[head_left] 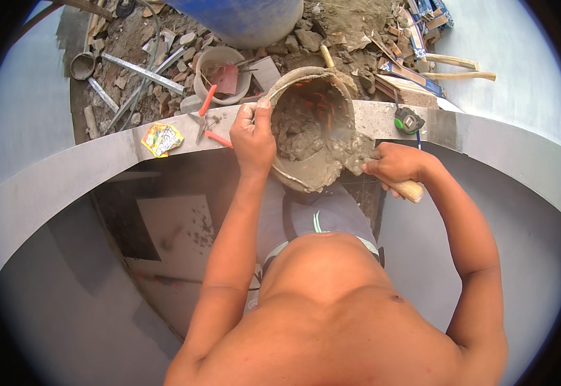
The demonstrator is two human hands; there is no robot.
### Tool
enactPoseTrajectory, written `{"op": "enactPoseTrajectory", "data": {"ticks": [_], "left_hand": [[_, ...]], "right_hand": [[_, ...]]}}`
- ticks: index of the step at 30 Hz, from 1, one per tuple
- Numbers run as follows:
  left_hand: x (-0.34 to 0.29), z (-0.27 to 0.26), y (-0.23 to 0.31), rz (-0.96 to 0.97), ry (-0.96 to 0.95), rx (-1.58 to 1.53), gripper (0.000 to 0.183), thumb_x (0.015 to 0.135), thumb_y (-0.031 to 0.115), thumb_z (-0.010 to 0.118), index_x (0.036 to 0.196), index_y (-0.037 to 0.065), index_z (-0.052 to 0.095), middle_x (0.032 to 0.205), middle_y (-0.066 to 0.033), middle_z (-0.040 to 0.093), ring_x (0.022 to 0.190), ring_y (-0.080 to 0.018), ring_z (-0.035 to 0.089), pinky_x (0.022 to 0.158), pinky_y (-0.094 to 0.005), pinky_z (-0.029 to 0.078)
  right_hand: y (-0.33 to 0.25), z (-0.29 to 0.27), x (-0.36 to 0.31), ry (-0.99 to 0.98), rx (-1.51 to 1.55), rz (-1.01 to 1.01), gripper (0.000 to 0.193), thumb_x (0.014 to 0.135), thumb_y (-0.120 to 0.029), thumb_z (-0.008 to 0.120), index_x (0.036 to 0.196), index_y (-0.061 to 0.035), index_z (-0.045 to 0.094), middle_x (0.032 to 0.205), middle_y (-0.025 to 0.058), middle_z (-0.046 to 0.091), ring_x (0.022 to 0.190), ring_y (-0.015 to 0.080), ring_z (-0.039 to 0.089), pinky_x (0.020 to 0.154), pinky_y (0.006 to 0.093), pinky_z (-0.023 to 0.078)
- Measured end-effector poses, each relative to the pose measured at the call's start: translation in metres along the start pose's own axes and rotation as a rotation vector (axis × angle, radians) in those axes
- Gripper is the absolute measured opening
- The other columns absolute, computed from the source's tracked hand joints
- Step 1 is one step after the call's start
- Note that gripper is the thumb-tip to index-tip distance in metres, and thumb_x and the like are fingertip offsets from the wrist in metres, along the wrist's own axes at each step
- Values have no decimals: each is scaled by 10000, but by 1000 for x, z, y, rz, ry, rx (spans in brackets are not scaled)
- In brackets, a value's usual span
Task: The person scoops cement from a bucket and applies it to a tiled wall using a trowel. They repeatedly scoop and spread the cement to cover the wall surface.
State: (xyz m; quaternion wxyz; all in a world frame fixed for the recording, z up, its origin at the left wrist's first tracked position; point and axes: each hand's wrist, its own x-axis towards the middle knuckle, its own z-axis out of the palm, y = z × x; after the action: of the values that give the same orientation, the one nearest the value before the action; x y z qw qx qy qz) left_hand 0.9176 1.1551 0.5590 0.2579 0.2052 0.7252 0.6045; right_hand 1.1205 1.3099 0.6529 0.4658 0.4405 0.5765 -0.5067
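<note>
My left hand (pixel 254 135) is closed on the left rim of a mortar-crusted bucket (pixel 285 83), which is tipped toward me over the ledge. Wet grey mortar (pixel 303 145) fills its lower part and reaches the near lip. In my right hand (pixel 396 164) is a trowel with a wooden handle (pixel 409 190). Its blade (pixel 355 151), coated with mortar, lies at the bucket's right rim. Left of the bucket, red-handled pliers (pixel 204 112) rest on the ledge.
The curved ledge (pixel 100 157) also bears a yellow wrapper (pixel 162 139) and a tape measure (pixel 409 120). Beyond it are rubble, a pale bucket (pixel 198 80) with tools, metal strips (pixel 140 73), a blue drum (pixel 242 19) and tile pieces with wooden handles (pixel 460 76).
</note>
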Motion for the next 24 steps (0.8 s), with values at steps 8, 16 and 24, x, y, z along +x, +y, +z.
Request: {"op": "enactPoseTrajectory", "data": {"ticks": [8, 16, 24], "left_hand": [[2, -14, -7, -32, 27, 52, 302, 997, 236, 565, 808, 2, 585, 718, 20, 500, 676, -76, 398, 604, -262, 355], [-9, -19, 0, -20, 0, 75, 276, 1002, 222, 563, 830, 7, 578, 718, 41, 476, 675, -51, 398, 592, -227, 338], [10, -26, -12, -4, -38, 53, 278, 998, 227, 571, 836, 3, 598, 737, 44, 507, 689, -50, 402, 608, -228, 349]], "right_hand": [[-1, 23, 112, -600, 911, -61, 345, 984, -320, 536, 923, 17, 581, 650, 17, 571, 471, 107, 566, 372, 258, 458], [-2, 56, 129, -907, 1809, -302, 387, 963, -257, 530, 1049, 120, 510, 720, 49, 566, 512, 102, 577, 389, 222, 479], [-25, 39, 106, -815, 1647, -412, 353, 963, -313, 508, 1017, 34, 538, 703, 47, 564, 472, 123, 541, 364, 241, 424]]}}
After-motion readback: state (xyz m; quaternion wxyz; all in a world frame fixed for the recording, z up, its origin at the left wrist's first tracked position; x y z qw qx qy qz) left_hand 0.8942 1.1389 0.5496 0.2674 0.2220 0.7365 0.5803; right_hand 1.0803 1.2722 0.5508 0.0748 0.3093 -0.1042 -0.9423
